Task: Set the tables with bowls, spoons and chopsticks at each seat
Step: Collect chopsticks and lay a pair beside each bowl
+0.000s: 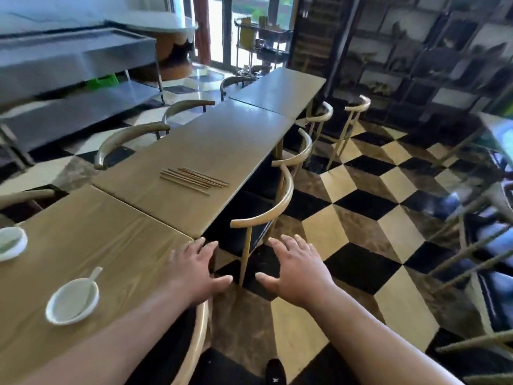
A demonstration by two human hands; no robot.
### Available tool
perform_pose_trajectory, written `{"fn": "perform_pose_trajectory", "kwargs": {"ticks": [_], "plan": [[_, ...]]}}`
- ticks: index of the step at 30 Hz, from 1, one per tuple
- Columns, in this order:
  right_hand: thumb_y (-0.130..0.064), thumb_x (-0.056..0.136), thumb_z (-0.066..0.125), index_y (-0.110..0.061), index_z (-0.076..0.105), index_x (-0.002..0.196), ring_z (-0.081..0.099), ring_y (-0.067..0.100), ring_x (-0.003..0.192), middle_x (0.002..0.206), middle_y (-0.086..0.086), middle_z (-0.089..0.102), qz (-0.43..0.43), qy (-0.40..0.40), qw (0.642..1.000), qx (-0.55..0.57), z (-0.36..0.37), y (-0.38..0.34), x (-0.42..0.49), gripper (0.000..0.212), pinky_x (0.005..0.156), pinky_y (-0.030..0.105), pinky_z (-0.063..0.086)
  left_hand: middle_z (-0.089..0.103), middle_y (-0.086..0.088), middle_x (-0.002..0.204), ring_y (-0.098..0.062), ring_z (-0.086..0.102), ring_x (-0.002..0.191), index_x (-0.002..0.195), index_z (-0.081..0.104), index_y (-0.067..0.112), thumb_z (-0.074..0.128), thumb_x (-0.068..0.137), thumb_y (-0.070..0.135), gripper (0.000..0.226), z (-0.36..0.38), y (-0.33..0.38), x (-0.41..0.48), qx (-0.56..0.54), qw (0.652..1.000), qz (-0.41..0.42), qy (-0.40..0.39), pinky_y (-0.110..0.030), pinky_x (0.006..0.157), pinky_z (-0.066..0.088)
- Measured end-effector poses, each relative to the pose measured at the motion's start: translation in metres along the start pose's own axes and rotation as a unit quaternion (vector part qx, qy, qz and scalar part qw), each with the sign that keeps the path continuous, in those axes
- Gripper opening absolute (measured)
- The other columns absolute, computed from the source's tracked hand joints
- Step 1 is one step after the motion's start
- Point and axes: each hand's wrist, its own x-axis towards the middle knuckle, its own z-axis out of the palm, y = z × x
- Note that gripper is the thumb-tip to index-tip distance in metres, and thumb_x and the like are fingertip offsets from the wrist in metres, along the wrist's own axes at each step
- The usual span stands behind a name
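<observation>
A white bowl (pixel 71 301) with a white spoon (pixel 90 284) in it sits on the near wooden table (pixel 97 234) at the lower left. A second white bowl (pixel 11 243) with a spoon lies at the left edge. Several wooden chopsticks (pixel 194 177) lie in a loose bundle on the middle table (pixel 222 140). My left hand (pixel 194 270) hovers flat with spread fingers at the near table's right corner, holding nothing. My right hand (pixel 294 266) is spread open over the floor beside it, also empty.
Curved-back chairs (pixel 266 212) line both sides of the row of tables. A third table (pixel 280 90) stands at the far end. A steel counter (pixel 75 59) is at the left, a dark shelving wall (pixel 416 51) at the right. The aisle floor is checkered tile (pixel 361 218).
</observation>
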Motion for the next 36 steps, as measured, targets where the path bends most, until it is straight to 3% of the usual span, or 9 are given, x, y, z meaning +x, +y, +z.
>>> {"fn": "perform_pose_trajectory", "kwargs": {"ticks": [11,22,27,32,36], "plan": [[-0.079,0.091,0.049,-0.032,0.02,0.167,0.018,0.029,0.162,0.173,0.001,0.027,-0.096,-0.048,0.994,-0.019,-0.061,0.079,0.22,0.094,0.131,0.052,0.021,0.016,0.0,0.178,-0.024,0.014,0.164,0.169,0.017,0.036,0.049,0.087,0.087,0.102,-0.047,0.027,0.157,-0.042,0.991,-0.126,0.018,-0.048,0.132,0.017],[-0.081,0.088,0.048,-0.03,0.025,0.165,0.03,0.029,0.155,0.165,0.003,0.039,-0.209,-0.082,0.972,-0.073,-0.064,-0.02,0.415,0.095,0.127,0.046,0.03,0.01,-0.002,0.18,-0.028,0.012,0.165,0.171,0.012,0.033,0.044,0.09,0.087,0.102,-0.064,-0.047,0.285,-0.089,0.974,-0.21,-0.005,-0.051,0.131,0.016],[-0.078,0.088,0.053,-0.03,0.027,0.164,0.029,0.029,0.155,0.166,0.003,0.038,-0.201,-0.116,0.969,-0.081,-0.053,-0.071,0.506,0.093,0.126,0.044,0.03,0.015,-0.003,0.179,-0.029,0.017,0.164,0.171,0.017,0.031,0.046,0.087,0.088,0.105,-0.063,-0.103,0.371,-0.142,0.962,-0.231,-0.013,-0.05,0.13,0.023],[-0.06,0.095,0.06,-0.028,0.031,0.163,0.042,0.029,0.146,0.161,0.003,0.042,-0.135,-0.182,0.972,-0.057,-0.018,-0.101,0.591,0.08,0.116,0.043,0.043,0.022,-0.006,0.177,-0.032,0.024,0.162,0.17,0.021,0.026,0.054,0.093,0.077,0.098,-0.049,-0.143,0.444,-0.189,0.949,-0.249,-0.039,-0.048,0.128,0.026],[-0.037,0.098,0.063,-0.021,0.041,0.154,0.051,0.033,0.136,0.151,0.009,0.048,-0.063,-0.219,0.972,-0.055,0.021,-0.104,0.641,0.062,0.11,0.045,0.048,0.046,-0.008,0.163,-0.03,0.045,0.148,0.16,0.044,0.019,0.068,0.095,0.059,0.08,-0.021,-0.166,0.491,-0.331,0.884,-0.329,-0.002,-0.04,0.117,0.04]]}}
